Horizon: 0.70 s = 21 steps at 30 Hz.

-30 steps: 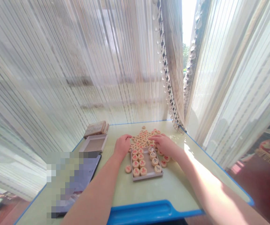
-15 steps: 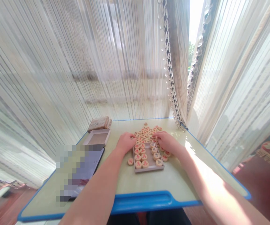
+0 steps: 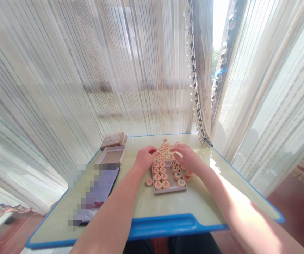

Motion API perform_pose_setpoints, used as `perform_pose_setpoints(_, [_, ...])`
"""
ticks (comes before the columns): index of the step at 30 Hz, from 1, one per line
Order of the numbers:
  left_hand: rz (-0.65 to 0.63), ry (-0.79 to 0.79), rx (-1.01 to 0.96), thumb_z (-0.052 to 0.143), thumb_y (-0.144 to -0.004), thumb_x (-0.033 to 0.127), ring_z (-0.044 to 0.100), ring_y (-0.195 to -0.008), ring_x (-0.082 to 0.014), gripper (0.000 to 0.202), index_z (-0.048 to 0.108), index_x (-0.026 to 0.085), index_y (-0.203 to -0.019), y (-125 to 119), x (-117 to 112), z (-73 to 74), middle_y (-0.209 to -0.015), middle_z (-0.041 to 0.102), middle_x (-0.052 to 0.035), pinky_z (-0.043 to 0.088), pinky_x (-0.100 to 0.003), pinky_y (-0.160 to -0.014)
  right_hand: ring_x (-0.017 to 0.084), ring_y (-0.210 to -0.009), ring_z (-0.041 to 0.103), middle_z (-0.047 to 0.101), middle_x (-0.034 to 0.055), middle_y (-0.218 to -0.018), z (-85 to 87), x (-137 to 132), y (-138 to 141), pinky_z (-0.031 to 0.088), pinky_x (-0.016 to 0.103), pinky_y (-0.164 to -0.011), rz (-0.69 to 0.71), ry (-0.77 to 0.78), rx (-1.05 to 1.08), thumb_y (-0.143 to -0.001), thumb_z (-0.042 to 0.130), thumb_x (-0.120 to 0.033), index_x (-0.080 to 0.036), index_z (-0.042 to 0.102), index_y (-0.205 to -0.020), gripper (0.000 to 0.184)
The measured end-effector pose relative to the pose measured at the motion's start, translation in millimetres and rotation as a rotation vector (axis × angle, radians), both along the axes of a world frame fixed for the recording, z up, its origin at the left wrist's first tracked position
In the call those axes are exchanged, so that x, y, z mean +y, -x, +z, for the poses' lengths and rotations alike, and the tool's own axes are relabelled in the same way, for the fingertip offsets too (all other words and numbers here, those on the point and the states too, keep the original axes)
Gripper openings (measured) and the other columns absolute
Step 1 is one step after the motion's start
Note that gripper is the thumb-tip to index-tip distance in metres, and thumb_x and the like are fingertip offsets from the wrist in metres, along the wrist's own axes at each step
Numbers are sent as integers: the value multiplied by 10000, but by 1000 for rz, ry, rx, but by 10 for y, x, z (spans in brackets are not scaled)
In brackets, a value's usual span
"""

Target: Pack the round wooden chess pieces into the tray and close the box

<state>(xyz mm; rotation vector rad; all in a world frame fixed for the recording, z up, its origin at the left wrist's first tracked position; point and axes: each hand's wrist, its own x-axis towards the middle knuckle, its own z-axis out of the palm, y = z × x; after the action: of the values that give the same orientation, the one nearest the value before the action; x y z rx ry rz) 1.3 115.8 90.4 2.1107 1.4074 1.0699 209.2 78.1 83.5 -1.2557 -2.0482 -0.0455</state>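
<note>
My left hand (image 3: 146, 158) hovers at the left edge of a pile of round wooden xiangqi pieces (image 3: 165, 152), fingers curved and thumb slightly apart, no piece visible in it. Over the pile's right side, my right hand (image 3: 186, 157) has its fingers and thumb spread, nothing visible between them. Between my forearms lies a shallow open box (image 3: 170, 191). Two columns of red-marked pieces (image 3: 163, 177) fill its left side, and a column of dark-marked pieces (image 3: 178, 175) runs along its right wall. A loose red-marked piece (image 3: 149, 182) lies left of the box.
An empty box lid or tray (image 3: 112, 155) and a stacked wooden-looking box (image 3: 112, 139) sit at the back left. Nearer me lies a partly pixelated tablet (image 3: 101, 190). The table has a blue rim (image 3: 165, 225). Curtains (image 3: 141, 70) hang behind it.
My left hand has lifted slightly, moving toward the pile. The fingers of my right hand have spread apart and risen a little. The view has shifted slightly; the boxed pieces look the same.
</note>
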Motion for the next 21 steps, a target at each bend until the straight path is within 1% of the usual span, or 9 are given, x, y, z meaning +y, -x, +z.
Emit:
perform_pose_setpoints(2, [-83, 47, -99, 625, -744, 289, 644, -782, -164, 173, 681, 167, -853, -73, -64, 41, -842, 710, -43, 499, -282, -770, 227, -1018, 576, 665, 67, -1023, 18, -38, 51, 429, 417, -943, 48, -42, 50, -810, 550, -238, -231, 642, -1053, 260])
perform_pose_setpoints(4, [-156, 95, -162, 636, -740, 287, 648, -793, -164, 182, 682, 168, -869, -133, -115, 69, -854, 712, -41, 505, -275, -763, 213, -989, 588, 659, 65, -1025, 25, -65, 105, 459, 380, -901, 106, -65, 87, -788, 584, -237, -231, 629, -1070, 285])
perform_pose_setpoints(6, [-186, 119, -206, 653, -728, 280, 648, -802, -163, 189, 678, 161, -872, -171, -142, 80, -862, 711, -44, 507, -274, -763, 196, -951, 597, 654, 61, -1009, 15, -72, 144, 478, 347, -855, 156, -72, 88, -782, 584, -206, -227, 636, -1038, 262])
perform_pose_setpoints(8, [-179, 144, -263, 678, -706, 270, 645, -808, -163, 232, 668, 145, -901, -185, -149, 81, -868, 706, -56, 509, -278, -763, 184, -912, 603, 645, 58, -993, -2, -67, 162, 484, 329, -823, 179, -65, 59, -782, 576, -180, -224, 648, -980, 215])
perform_pose_setpoints(10, [-171, 193, -334, 701, -684, 271, 645, -802, -165, 307, 654, 132, -954, -182, -150, 86, -866, 702, -67, 514, -285, -747, 175, -887, 604, 635, 53, -984, -11, -62, 163, 484, 315, -799, 177, -45, 35, -782, 577, -173, -225, 647, -949, 188])
perform_pose_setpoints(12, [-192, 242, -383, 707, -680, 290, 645, -790, -167, 329, 655, 125, -959, -171, -159, 103, -857, 703, -73, 517, -291, -732, 171, -875, 600, 629, 48, -973, -5, -68, 159, 482, 306, -778, 152, -33, 40, -783, 583, -181, -227, 633, -956, 186])
perform_pose_setpoints(16, [-249, 272, -349, 693, -696, 307, 645, -791, -170, 240, 696, 131, -860, -161, -208, 162, -840, 714, -67, 512, -293, -750, 162, -857, 593, 631, 39, -928, 36, -103, 164, 472, 295, -765, 121, -21, 69, -788, 594, -207, -222, 619, -954, 169])
perform_pose_setpoints(21, [-252, 288, -351, 697, -686, 249, 650, -792, -169, 202, 708, 142, -857, -183, -258, 220, -839, 723, -56, 512, -286, -760, 172, -868, 589, 641, 43, -915, 56, -131, 186, 461, 306, -780, 73, -12, 63, -779, 607, -234, -216, 622, -996, 219])
